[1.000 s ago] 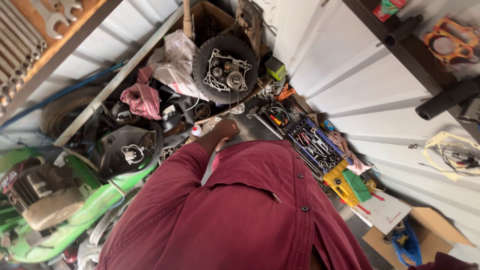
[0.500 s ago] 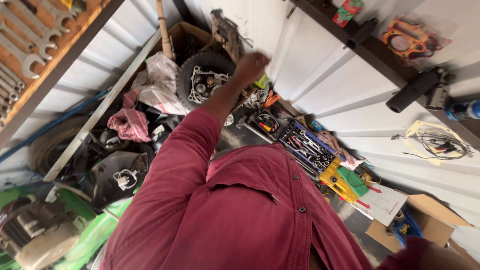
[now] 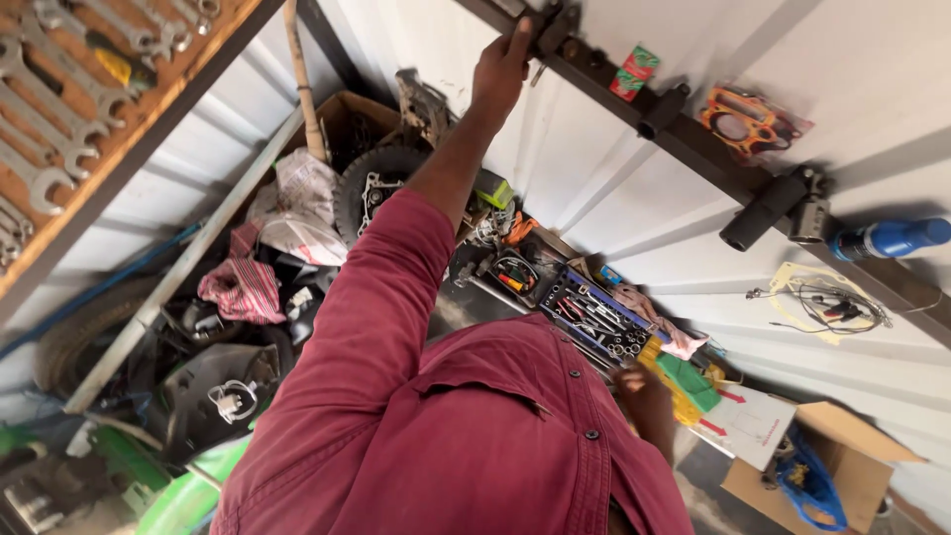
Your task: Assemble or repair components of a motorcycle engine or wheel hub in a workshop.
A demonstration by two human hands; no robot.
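Up on the dark shelf point(image 3: 693, 149) along the white corrugated wall, our left hand point(image 3: 502, 67) reaches to a small dark metal part point(image 3: 553, 25), fingers touching it; we cannot tell whether they are clamped on it. Low at the right, our right hand point(image 3: 646, 396) hangs beside the open socket tray point(image 3: 594, 317), its grip hidden. Wrenches point(image 3: 40, 109) hang on the far-left board.

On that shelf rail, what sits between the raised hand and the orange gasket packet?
In the head view, between the left hand and the orange gasket packet sit a small red-and-green packet and a black cylindrical handle.
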